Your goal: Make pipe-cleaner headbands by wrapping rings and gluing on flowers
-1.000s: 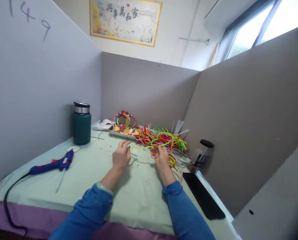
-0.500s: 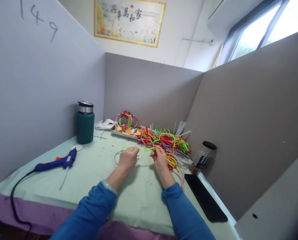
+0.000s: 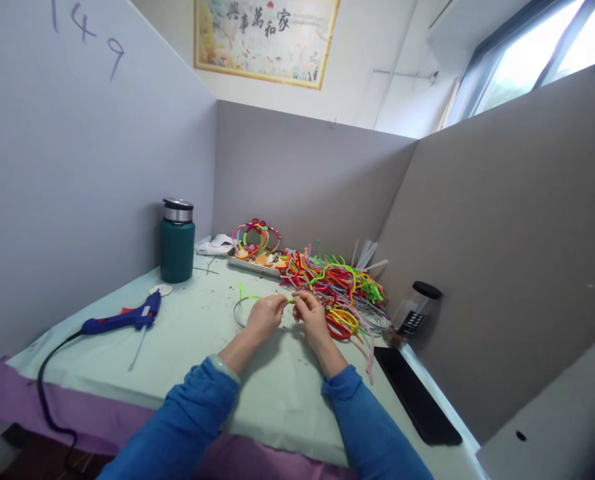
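My left hand (image 3: 266, 316) is closed on a bright green fuzzy stem (image 3: 248, 294), whose free end sticks out to the left behind it. A thin grey ring (image 3: 236, 312) shows at the left of this hand, partly hidden by it. Close beside it, my right hand (image 3: 310, 317) pinches the green stem near its end, fingertips almost touching those of the left. Behind and right of the hands lies a heap of coloured fuzzy stems (image 3: 327, 275), with yellow and red loops (image 3: 344, 323) at its near side.
A green bottle (image 3: 177, 241) stands at the left, behind a blue glue gun (image 3: 122, 321) with a trailing cord. Farther back is a metal tray (image 3: 254, 267) with wooden pieces and colourful rings (image 3: 256, 237). At the right are a clear jar (image 3: 413, 312) and a black slab (image 3: 417, 396).
My hands have come closer together, the right moving left toward the left hand. Less green stem shows between them, and its free end at the left now stands up more. The view has shifted slightly.
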